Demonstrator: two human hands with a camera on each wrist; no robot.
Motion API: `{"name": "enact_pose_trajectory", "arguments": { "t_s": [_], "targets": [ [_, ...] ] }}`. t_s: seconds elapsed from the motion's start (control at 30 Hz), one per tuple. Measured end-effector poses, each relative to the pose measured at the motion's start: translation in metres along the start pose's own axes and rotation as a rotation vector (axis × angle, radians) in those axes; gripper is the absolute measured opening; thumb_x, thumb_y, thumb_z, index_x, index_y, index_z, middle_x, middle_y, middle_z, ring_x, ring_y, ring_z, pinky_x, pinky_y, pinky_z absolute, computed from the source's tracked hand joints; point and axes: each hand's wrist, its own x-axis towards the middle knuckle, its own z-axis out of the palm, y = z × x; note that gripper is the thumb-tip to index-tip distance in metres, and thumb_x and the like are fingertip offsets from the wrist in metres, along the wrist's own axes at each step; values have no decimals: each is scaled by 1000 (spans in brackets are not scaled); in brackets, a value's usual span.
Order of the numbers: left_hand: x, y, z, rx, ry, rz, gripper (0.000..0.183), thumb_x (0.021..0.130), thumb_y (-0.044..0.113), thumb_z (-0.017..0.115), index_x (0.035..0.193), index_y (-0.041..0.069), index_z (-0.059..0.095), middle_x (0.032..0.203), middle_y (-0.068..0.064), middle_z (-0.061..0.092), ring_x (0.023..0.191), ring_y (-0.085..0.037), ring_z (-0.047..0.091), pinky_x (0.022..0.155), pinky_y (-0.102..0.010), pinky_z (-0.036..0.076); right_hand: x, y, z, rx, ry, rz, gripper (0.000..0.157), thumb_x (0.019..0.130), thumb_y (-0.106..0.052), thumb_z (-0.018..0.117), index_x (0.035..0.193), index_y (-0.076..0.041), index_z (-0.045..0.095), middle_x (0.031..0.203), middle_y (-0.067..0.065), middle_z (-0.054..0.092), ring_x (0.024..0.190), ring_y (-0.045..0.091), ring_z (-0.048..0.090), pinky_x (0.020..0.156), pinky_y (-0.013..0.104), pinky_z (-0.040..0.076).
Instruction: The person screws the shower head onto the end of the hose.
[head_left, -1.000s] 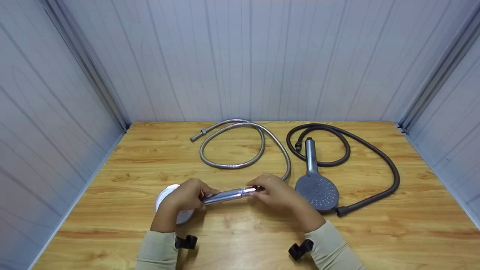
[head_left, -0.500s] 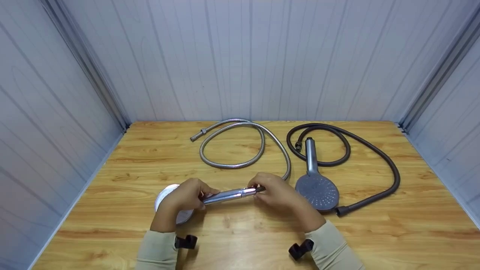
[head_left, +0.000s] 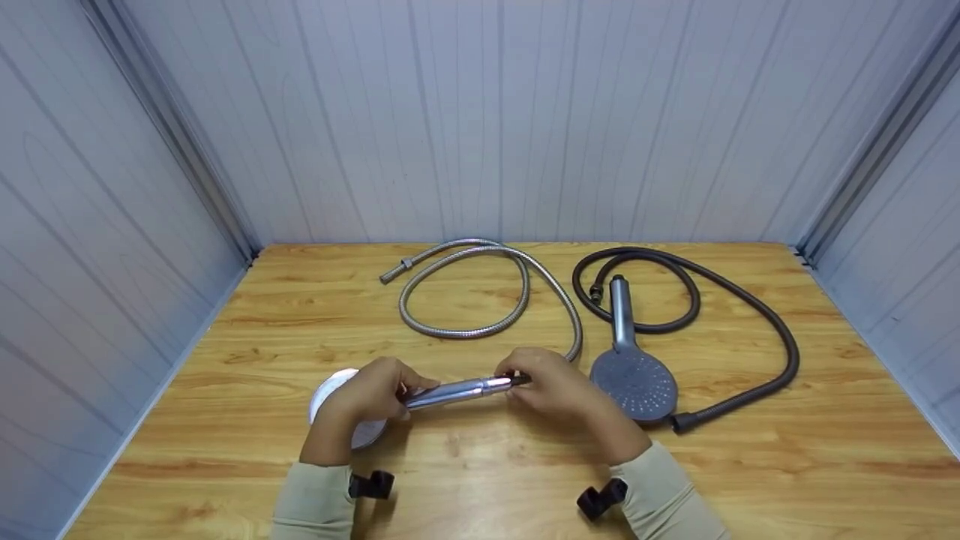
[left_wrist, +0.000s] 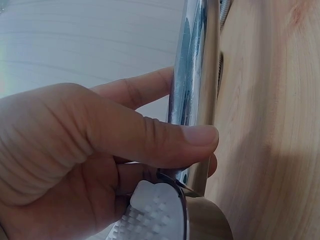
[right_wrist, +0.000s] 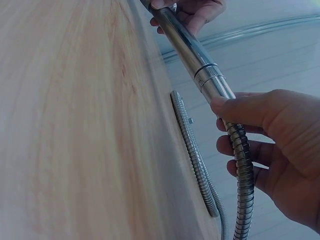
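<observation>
A chrome shower head [head_left: 448,393] with a white spray face [left_wrist: 150,212] is held low over the table, its handle slanting up to the right. My left hand [head_left: 373,391] grips the handle just beside the round head, thumb across the front. At the handle's other end, my right hand [head_left: 547,381] pinches the connector [right_wrist: 212,87] of the silver metal hose [right_wrist: 244,180] between thumb and fingers. The connector sits against the handle end in line with it; how far it is threaded on cannot be seen. The hose trails out below the right hand.
The silver hose's loop [head_left: 465,332] lies on the wooden table [head_left: 225,465] behind the hands. To the right rest a grey shower head [head_left: 634,382], face up, and a dark hose [head_left: 780,322]. Pale panel walls [head_left: 480,120] enclose the back and sides.
My right fingers have shifted slightly on the hose connector, and more of it shows now than a second ago. The left hand and the shower head stay in place.
</observation>
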Motion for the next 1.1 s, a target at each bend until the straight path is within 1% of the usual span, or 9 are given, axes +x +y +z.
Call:
{"name": "enact_pose_trajectory", "arguments": {
  "t_s": [0.2,0.27,0.4,0.6,0.73,0.9,1.1],
  "targets": [
    [-1,-1,-1,5,3,21,61,63,-22,73,114,11,72,102,-7,73,63,-11,47,52,-25,41,-1,0,-1,1,7,-36,23,83,-3,71,106,-8,70,99,3,68,92,17,62,82,34,51],
    [-2,-2,-1,1,7,34,60,63,-22,74,113,10,73,104,-8,72,61,-11,47,51,-24,42,-1,0,0,6,8,-40,23,85,-4,70,107,-7,70,99,3,68,91,17,63,82,33,51],
    [-2,-3,-1,-2,17,60,58,62,-22,75,111,10,74,110,-9,70,59,-9,46,50,-23,41,-1,-1,0,16,1,-19,23,87,-7,70,110,-8,71,100,2,69,91,15,63,82,32,51],
    [-2,-3,-1,3,20,72,61,62,-22,74,114,10,73,106,-10,71,60,-9,47,50,-23,41,-2,-3,-2,24,-9,8,24,90,-10,68,113,-9,70,105,2,69,95,14,62,84,33,50],
    [-2,-2,-1,-6,15,61,61,62,-22,74,114,8,72,105,-11,72,62,-10,48,50,-23,41,-2,-3,-2,28,-17,15,23,91,-11,67,114,-10,70,105,1,70,94,14,62,84,34,50],
    [-2,0,-1,-16,5,38,60,62,-22,74,115,7,71,97,-9,73,64,-12,49,51,-24,41,-2,-3,-2,36,-26,28,22,91,-11,67,113,-10,70,104,-1,70,94,13,62,83,34,50],
    [-2,-1,-1,-11,8,52,58,62,-22,73,112,7,73,106,-10,71,62,-10,47,50,-24,41,-1,-2,-3,36,-36,20,22,92,-11,66,113,-9,70,104,3,70,94,14,62,84,34,50]
  ]
}}
